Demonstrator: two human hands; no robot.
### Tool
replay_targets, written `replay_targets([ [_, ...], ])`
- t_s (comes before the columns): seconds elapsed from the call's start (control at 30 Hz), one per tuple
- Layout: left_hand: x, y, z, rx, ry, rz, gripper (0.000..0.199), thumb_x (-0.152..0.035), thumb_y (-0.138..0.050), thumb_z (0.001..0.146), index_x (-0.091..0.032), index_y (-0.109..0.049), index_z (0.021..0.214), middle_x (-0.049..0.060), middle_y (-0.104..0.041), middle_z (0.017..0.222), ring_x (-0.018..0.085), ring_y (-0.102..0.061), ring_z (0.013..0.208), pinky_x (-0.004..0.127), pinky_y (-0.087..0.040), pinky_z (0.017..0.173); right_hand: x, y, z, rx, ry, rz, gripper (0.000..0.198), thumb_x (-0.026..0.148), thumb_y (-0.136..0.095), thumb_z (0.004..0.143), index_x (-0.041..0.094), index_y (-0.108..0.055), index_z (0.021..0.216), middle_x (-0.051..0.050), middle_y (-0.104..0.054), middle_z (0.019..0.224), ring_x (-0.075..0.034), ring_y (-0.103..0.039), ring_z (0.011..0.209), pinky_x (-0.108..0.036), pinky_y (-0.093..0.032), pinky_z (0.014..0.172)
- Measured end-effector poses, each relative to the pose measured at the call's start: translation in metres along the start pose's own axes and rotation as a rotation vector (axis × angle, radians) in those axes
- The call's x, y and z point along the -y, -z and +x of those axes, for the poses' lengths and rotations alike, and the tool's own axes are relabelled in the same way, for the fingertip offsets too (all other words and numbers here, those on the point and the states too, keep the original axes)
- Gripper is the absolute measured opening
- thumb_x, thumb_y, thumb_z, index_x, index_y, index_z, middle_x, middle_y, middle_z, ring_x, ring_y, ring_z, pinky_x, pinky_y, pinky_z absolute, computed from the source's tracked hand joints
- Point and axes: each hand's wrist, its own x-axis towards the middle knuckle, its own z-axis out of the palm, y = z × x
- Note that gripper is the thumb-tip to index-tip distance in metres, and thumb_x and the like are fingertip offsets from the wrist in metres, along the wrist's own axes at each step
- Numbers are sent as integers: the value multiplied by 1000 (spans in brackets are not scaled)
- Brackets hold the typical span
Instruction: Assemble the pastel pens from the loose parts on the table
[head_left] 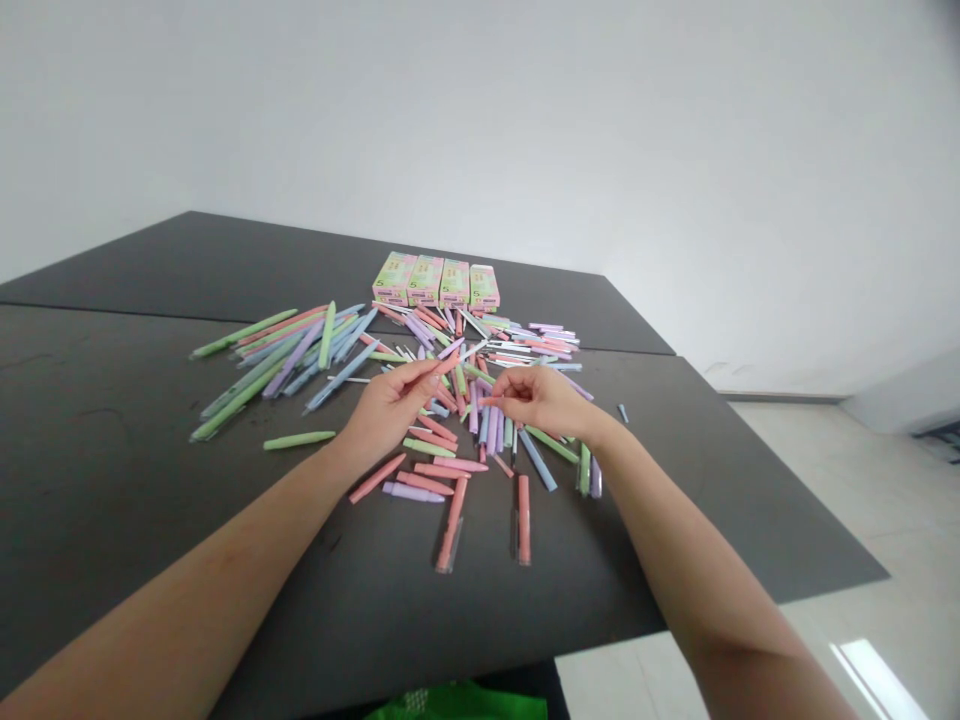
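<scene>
My left hand [391, 408] is closed in a pinch on a coral pen barrel [448, 366], and a thin white stick shows just beyond its upper end. Between the thumb and fingers of my right hand [541, 402] is a small coral pen piece [487, 402]; its exact kind is too small to tell. The two hands are apart, above a heap of loose pen parts in coral, purple, green and blue. Nearer to me lie two coral barrels with clear caps, a left one [451, 525] and a right one [523, 520].
Whole pens [300, 352] are piled on the left of the dark table [135, 430], with a green pen [298, 440] apart from them. White refills [510, 357] lie at the back right. Several pink-green boxes [424, 280] stand behind. A small blue piece [623, 413] lies far right.
</scene>
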Motion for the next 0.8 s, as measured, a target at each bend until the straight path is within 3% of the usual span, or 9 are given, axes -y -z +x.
replay_targets([
  [0.13, 0, -1, 0, 5, 11, -19, 41, -40, -53, 90, -15, -66, 120, 2, -71, 75, 14, -63, 64, 20, -48, 52, -8, -2, 1, -29, 41, -122, 14, 27, -61, 77, 13, -64, 80, 6, -46, 55, -6, -36, 51, -19, -26, 48],
  [0.27, 0, -1, 0, 6, 20, -37, 40, -38, -55, 89, -15, -67, 120, 3, -71, 75, 14, -63, 63, 20, -49, 51, -7, -3, 1, -67, 57, -83, 13, 24, -61, 76, 15, -65, 84, 2, -57, 63, -7, -43, 52, -20, -30, 49],
  [0.43, 0, 0, 1, 27, 17, -42, 40, -37, -57, 88, -15, -67, 120, 3, -73, 78, 15, -65, 67, 22, -52, 56, -9, 2, 6, -241, 51, 234, 15, 29, -64, 76, 18, -62, 85, -2, -67, 76, -8, -46, 48, -22, -35, 46],
  [0.6, 2, 1, 1, 27, -4, -8, 40, -39, -58, 87, -16, -69, 117, 5, -75, 89, 19, -68, 82, 28, -56, 72, -4, 12, 7, -539, 116, 607, 16, 32, -67, 73, 19, -61, 79, 0, -61, 66, -8, -43, 49, -22, -36, 44],
  [0.8, 2, 1, -1, 28, 7, 9, 45, -46, -59, 84, -16, -70, 116, 7, -75, 95, 24, -68, 86, 33, -58, 70, 4, 15, 2, -546, 144, 640, 18, 34, -68, 71, 20, -60, 80, 1, -59, 65, -10, -45, 51, -23, -37, 44],
])
